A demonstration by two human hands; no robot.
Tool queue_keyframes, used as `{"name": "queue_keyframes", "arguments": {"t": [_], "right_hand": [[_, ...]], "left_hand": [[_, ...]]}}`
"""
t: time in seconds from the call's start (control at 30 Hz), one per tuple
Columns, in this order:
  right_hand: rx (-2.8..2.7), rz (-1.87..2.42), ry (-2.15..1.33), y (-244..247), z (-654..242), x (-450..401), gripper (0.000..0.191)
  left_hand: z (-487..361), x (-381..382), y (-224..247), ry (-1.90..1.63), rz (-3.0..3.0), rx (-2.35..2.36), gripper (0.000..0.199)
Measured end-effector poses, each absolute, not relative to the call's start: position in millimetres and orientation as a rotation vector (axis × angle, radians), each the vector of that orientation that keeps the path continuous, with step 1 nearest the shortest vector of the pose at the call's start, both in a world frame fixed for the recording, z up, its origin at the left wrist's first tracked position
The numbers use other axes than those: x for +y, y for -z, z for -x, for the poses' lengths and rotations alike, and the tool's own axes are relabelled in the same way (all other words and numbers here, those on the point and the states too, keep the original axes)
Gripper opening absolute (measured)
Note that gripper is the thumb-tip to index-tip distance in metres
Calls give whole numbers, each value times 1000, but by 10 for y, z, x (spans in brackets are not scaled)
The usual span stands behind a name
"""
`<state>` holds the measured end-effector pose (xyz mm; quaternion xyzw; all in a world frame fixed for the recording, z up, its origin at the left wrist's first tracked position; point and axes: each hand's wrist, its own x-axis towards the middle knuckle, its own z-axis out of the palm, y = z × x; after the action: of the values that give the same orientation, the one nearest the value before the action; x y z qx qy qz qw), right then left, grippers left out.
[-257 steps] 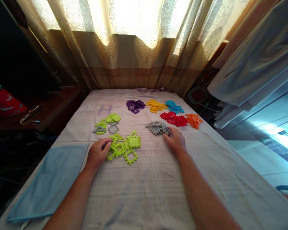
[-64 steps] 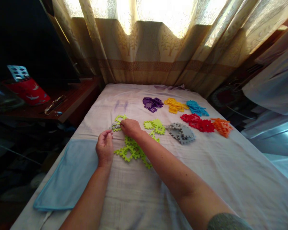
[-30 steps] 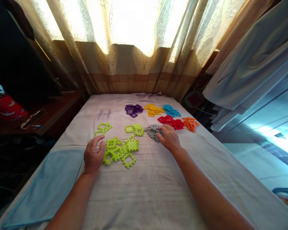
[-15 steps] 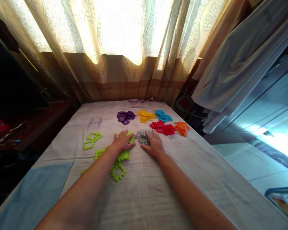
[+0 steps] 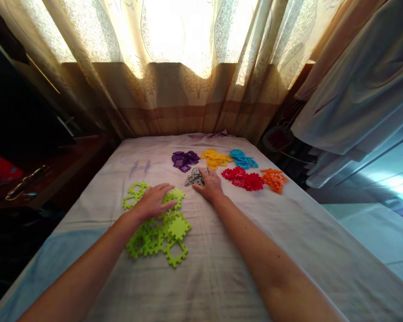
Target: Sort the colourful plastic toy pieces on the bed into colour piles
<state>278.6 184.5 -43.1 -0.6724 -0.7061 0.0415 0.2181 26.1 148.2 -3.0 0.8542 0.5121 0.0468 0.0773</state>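
Note:
A pile of lime-green interlocking toy pieces (image 5: 177,227), some flat with toothed edges and some open frames, lies on the bed sheet (image 5: 221,268). My left hand (image 5: 155,201) is stretched out over its upper part, fingers extended and thumb apart, gripping nothing that I can see. Farther right, my right hand (image 5: 209,184) rests against a small heap of grey toothed pieces (image 5: 194,178). Its thumb and fingers are spread around the heap's near right side and partly cover it. Whether the fingertips pinch any single piece does not show.
Beyond the hands lie purple pieces (image 5: 184,161), yellow pieces (image 5: 216,158) and blue pieces (image 5: 242,158). Red pieces (image 5: 243,179) and orange pieces (image 5: 274,180) lie to the right. A light-blue cloth (image 5: 67,250) is at the left; a curtain (image 5: 177,98) hangs behind.
The grey heap has shifted away and leftward, toward the purple pieces, with my right hand at it. My left hand has moved left, uncovering more green pieces. The view has shifted slightly.

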Motion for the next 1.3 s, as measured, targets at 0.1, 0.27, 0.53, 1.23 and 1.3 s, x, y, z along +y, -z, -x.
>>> {"name": "queue_keyframes", "arguments": {"t": [0.1,0.27,0.53,1.23,1.3], "right_hand": [[-1956,1848,-73,429,-2730,1938,74],[-1852,1744,47,443,-2733,1782,70],[-2199,1274,-123,474,-2334,1346,47],[-1826,1346,-509,426,-2735,112,32],[-1971,1282,-417,362,-2686,-53,37]], "left_hand": [[127,1667,74,-222,-2469,1821,63],[601,1890,269,-241,-2246,2094,60],[297,1608,469,-322,-2391,1709,67],[-68,71,277,-425,-2520,1664,67],[-128,-116,284,-403,-2545,1670,78]]}}
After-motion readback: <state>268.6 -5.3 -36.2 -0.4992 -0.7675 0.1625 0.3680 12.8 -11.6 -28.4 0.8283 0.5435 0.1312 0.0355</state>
